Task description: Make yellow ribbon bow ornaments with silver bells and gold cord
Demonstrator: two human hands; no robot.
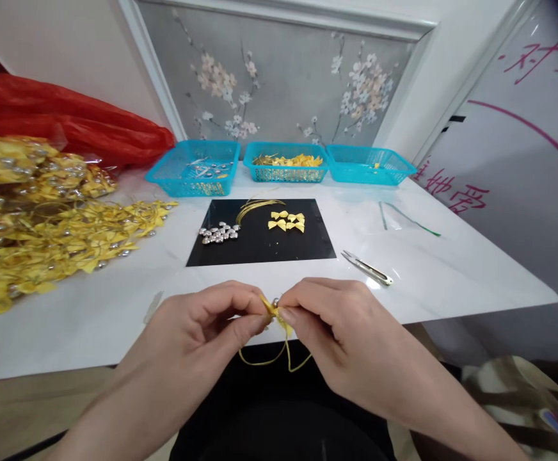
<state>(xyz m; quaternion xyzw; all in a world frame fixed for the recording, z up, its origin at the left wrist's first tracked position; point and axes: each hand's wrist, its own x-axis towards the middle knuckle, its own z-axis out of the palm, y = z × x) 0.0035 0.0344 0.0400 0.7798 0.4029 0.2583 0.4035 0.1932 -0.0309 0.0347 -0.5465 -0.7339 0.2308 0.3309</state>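
Note:
Both hands meet at the table's front edge, pinching one small yellow ribbon bow [285, 325] between them. My left hand [212, 326] grips its left side with thumb and forefinger. From the right, my right hand [339, 323] pinches it close to a small silver bead [276, 302]. A thin yellow cord [264, 363] loops down below the fingers. Beyond the hands lies a black mat [255, 246], with silver heart-like beads [219, 234], several yellow bows [286, 222] and a bunch of yellow cords [255, 206] on it. My fingers partly cover the bow.
Thread snips [368, 267] lie right of the mat. Along the wall stand three blue baskets: left [192, 186], middle [286, 174] and right [370, 174]. Finished-looking yellow bow strands [68, 243] and a red bag [68, 118] fill the left. A green-tipped strip [416, 221] lies at right.

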